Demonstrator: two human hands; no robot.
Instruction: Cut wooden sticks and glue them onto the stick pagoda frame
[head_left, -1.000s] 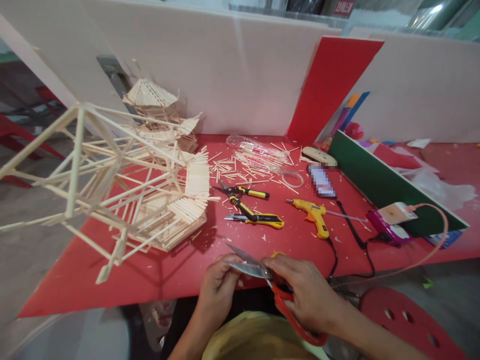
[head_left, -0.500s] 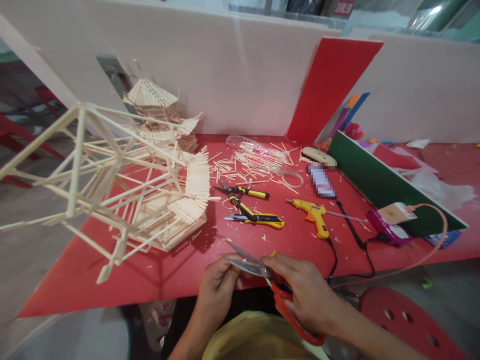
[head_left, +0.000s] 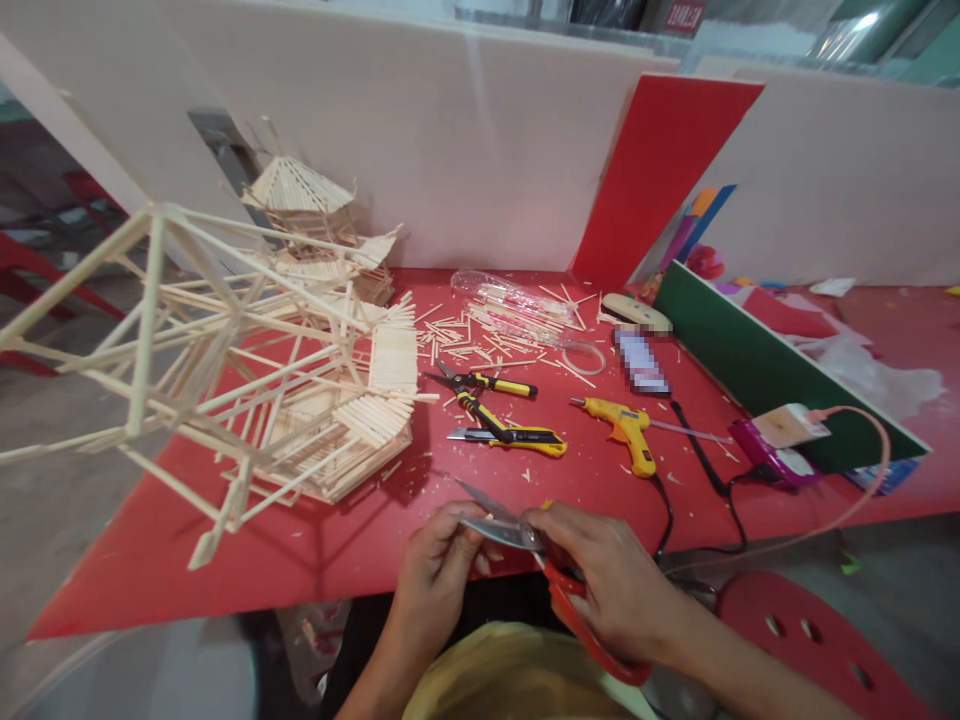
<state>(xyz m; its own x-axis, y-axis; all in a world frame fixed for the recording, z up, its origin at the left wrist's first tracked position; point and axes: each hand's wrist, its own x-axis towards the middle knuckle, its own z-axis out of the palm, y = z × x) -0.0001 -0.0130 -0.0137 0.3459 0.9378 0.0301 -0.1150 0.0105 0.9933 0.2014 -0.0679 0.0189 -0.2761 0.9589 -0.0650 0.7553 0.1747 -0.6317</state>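
Red-handled scissors point(head_left: 574, 600) are gripped in my right hand point(head_left: 611, 565), with the blades parted and pointing left over the table's front edge. My left hand point(head_left: 439, 565) is closed in a pinch right beside the blades. A tiny pale bit shows between the blades at its fingertips; most of what it pinches is hidden. To the left stands a large open frame of wooden sticks point(head_left: 240, 320) with a partly slatted roof. Beyond my hands lie a yellow-black utility knife point(head_left: 532, 440), cutting pliers point(head_left: 491, 384) and a yellow glue gun point(head_left: 626, 430).
Loose wooden sticks point(head_left: 517, 325) and a clear plastic sleeve lie at the back of the red table point(head_left: 420, 560). Behind the frame stands a small stick pagoda point(head_left: 307, 195). A phone point(head_left: 641, 362), a green board point(head_left: 772, 370), a charger point(head_left: 791, 427) and cords occupy the right. A red stool point(head_left: 795, 640) stands lower right.
The view has shifted very slightly. Both hands and the scissors stay in nearly the same place, with the blades still parted.
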